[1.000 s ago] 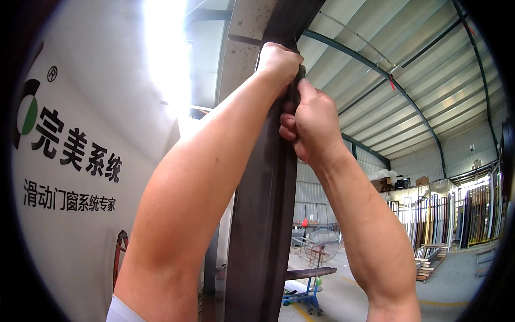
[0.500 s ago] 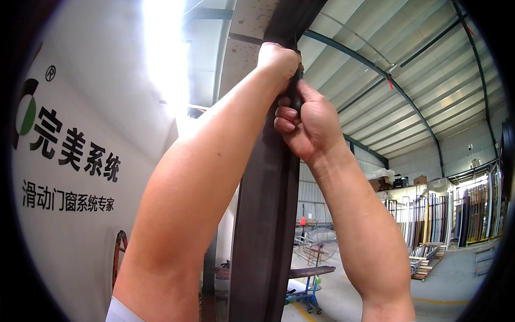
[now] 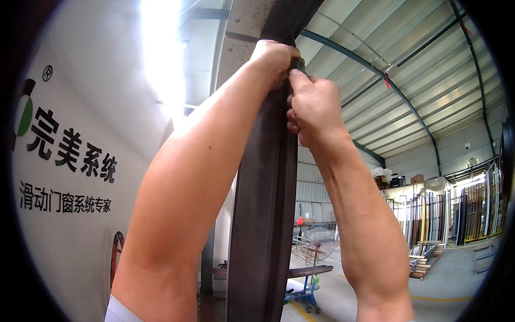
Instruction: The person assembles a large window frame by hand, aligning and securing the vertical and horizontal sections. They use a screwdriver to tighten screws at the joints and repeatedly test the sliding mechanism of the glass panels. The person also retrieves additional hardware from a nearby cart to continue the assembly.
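Observation:
A dark brown metal post [image 3: 260, 214] rises in front of me and meets a dark crosspiece [image 3: 292, 19] at the top. Both my arms reach up to this upper part. My left hand [image 3: 274, 58] is closed against the post just below the crosspiece; what its fingers hold is hidden. Right beside and below it, my right hand [image 3: 317, 104] has its fingers curled round a black handle-like thing [image 3: 298, 65], with the thumb pointing up along it. Only the upper end of that thing shows, so its kind cannot be made out.
On the left stands a white wall panel [image 3: 70, 236] with dark lettering. A wire-guarded fan [image 3: 317, 242] and a blue wheeled cart [image 3: 304, 296] are behind the post. Racks of upright profiles [image 3: 429, 217] stand at the far right, with a pallet [image 3: 425, 258] before them.
My right hand has turned over, so its back now faces me instead of the palm side, and its thumb has moved up closer to my left hand. The left hand stays nearly in place.

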A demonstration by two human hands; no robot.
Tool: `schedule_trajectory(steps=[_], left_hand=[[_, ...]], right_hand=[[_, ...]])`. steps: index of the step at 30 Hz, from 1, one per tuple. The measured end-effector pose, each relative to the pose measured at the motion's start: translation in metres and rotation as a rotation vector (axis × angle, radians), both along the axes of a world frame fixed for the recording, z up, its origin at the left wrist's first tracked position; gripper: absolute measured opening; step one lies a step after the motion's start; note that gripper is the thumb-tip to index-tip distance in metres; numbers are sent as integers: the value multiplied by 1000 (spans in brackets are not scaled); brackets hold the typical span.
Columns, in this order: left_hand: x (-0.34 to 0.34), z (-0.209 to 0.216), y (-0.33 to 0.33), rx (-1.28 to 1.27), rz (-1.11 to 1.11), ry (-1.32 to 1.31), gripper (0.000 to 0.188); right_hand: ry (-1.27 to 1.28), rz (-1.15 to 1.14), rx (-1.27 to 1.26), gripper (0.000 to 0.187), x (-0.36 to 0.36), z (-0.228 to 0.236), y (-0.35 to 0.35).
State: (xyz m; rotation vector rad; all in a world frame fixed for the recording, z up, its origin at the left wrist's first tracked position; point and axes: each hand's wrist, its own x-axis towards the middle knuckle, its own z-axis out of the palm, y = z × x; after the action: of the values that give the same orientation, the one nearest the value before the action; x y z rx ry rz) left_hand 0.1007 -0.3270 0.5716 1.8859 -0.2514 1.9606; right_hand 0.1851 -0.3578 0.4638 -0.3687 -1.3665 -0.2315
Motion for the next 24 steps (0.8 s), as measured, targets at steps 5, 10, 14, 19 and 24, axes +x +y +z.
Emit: schedule_trajectory(steps=[5, 10, 14, 19, 24], left_hand=[[5, 9, 11, -32, -151, 29, 8], [7, 2, 0, -45, -186, 37, 7], [7, 7, 7, -57, -147, 60, 10], [7, 1, 4, -27, -188, 46, 11], [7, 3, 8, -20, -219, 50, 11]], right_hand=[[-6, -1007, 363, 31, 4, -7, 9], [37, -749, 436, 37, 6, -6, 18], [52, -747, 584, 42, 7, -9, 32], [35, -716, 610, 43, 9, -3, 35], [17, -690, 564, 41, 7, -4, 32]])
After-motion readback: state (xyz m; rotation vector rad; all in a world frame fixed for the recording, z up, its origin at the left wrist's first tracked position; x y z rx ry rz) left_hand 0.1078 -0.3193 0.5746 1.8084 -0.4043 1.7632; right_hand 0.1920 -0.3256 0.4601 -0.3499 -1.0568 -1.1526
